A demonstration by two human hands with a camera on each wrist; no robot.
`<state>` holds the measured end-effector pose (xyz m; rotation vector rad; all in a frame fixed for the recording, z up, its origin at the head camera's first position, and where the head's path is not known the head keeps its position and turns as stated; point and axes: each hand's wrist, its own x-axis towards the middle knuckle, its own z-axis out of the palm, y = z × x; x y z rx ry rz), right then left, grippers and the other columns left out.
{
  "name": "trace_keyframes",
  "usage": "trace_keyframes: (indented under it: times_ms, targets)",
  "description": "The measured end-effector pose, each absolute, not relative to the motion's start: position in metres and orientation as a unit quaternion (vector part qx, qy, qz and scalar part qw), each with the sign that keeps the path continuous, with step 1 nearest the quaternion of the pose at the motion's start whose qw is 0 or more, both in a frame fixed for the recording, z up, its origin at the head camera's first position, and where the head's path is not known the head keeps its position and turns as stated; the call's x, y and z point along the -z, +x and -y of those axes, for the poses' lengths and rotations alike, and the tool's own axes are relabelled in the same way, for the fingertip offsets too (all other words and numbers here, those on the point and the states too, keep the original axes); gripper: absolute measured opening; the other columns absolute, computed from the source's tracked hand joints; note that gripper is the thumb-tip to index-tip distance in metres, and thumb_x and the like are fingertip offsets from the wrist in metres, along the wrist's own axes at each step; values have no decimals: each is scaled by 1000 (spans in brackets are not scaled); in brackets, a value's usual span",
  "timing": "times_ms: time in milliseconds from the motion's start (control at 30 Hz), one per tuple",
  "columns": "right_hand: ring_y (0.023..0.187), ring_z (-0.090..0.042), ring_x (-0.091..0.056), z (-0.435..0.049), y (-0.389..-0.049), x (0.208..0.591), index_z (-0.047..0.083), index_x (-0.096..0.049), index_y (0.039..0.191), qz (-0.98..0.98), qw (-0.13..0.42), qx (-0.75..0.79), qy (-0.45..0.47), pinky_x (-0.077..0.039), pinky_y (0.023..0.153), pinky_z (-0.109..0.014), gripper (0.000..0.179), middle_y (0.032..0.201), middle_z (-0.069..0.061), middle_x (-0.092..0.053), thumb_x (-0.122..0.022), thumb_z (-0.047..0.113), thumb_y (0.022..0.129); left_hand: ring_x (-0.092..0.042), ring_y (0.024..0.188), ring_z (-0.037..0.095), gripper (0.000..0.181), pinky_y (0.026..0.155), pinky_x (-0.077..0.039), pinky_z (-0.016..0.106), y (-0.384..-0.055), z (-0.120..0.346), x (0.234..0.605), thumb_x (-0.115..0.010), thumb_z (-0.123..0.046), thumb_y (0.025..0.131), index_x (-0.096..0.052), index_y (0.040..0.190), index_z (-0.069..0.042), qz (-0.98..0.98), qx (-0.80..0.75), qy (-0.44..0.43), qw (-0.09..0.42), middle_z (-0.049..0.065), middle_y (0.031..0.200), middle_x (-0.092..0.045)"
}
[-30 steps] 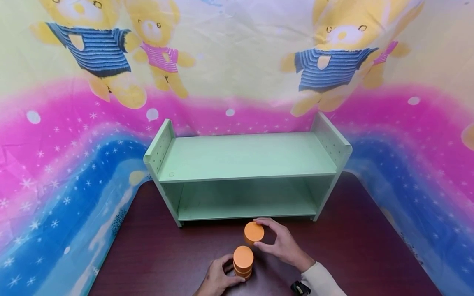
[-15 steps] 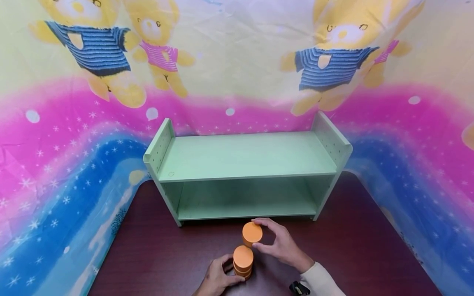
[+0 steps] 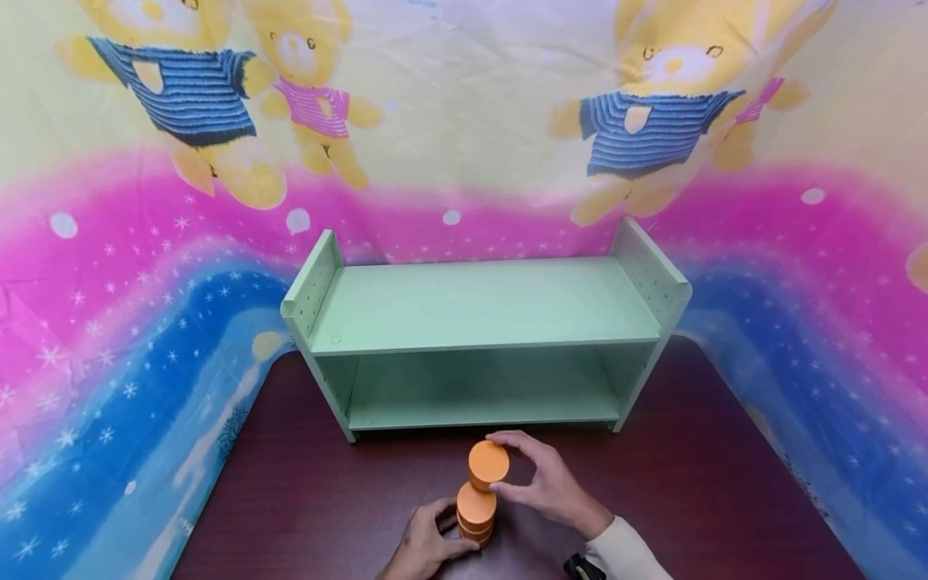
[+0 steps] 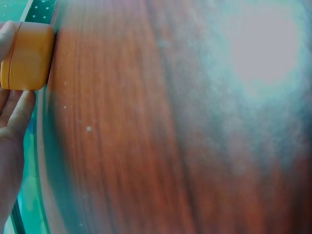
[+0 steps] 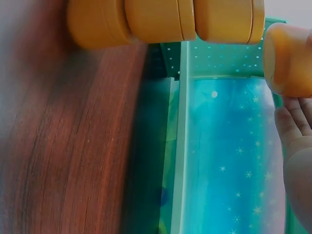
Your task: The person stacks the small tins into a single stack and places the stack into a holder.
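Observation:
Three orange round lidded jars stand in a stack (image 3: 476, 506) on the table in front of the shelf. My left hand (image 3: 426, 538) holds the lowest part of this stack, with fingers behind and thumb in front. In the left wrist view, a jar (image 4: 33, 56) sits between thumb and fingers, its lid seam showing. My right hand (image 3: 547, 481) pinches another orange jar (image 3: 489, 462) by its sides, just above the stack's far edge. The right wrist view shows the stacked jars (image 5: 158, 19) lying sideways across the top, with the held jar (image 5: 290, 61) apart from the topmost one.
A pale green two-tier shelf (image 3: 486, 306) stands behind the hands at the back of the dark red-brown table (image 3: 304, 491). A printed cloth (image 3: 449, 121) with teddy bears hangs behind and along both sides.
My right hand has moved left and slightly nearer to me, bringing its jar over the far edge of the stack. My left hand has kept its hold on the stack.

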<state>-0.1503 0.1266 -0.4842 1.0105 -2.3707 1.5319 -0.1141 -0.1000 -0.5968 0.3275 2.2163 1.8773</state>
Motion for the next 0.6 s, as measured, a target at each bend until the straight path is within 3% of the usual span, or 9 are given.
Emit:
trace_keyframes:
  times_ms: [133, 367, 500, 600]
  targets:
    - [117, -25, -61, -128, -155, 500, 1, -59, 130, 780, 69, -513, 352, -55, 93, -48, 58, 128, -14, -62, -85, 3, 78, -66, 109, 33, 63, 87, -58, 28, -114, 100, 597, -92, -4, 68, -62, 122, 9, -756, -636, 118, 103, 21, 118, -67]
    - [120, -20, -60, -128, -153, 503, 11, -59, 134, 773, 52, -521, 359, -54, 97, -41, 55, 132, -1, -60, -83, 17, 85, -67, 107, 31, 63, 86, -58, 27, -113, 100, 595, -92, -4, 68, -62, 122, 9, -762, -630, 119, 95, 21, 118, -67]
    - [120, -20, -59, -127, -151, 504, 18, -58, 135, 773, 53, -520, 360, -54, 98, -41, 56, 131, 1, -60, -83, 18, 84, -67, 108, 31, 64, 86, -58, 28, -113, 100, 594, -92, -3, 68, -62, 123, 10, -759, -633, 118, 95, 21, 119, -66]
    - [120, -20, -59, -126, -149, 505, 16, -59, 134, 768, 49, -526, 363, -53, 98, -42, 56, 131, -2, -61, -83, 18, 84, -67, 109, 32, 65, 87, -58, 29, -113, 100, 594, -92, -5, 68, -62, 123, 9, -760, -632, 115, 100, 21, 120, -66]
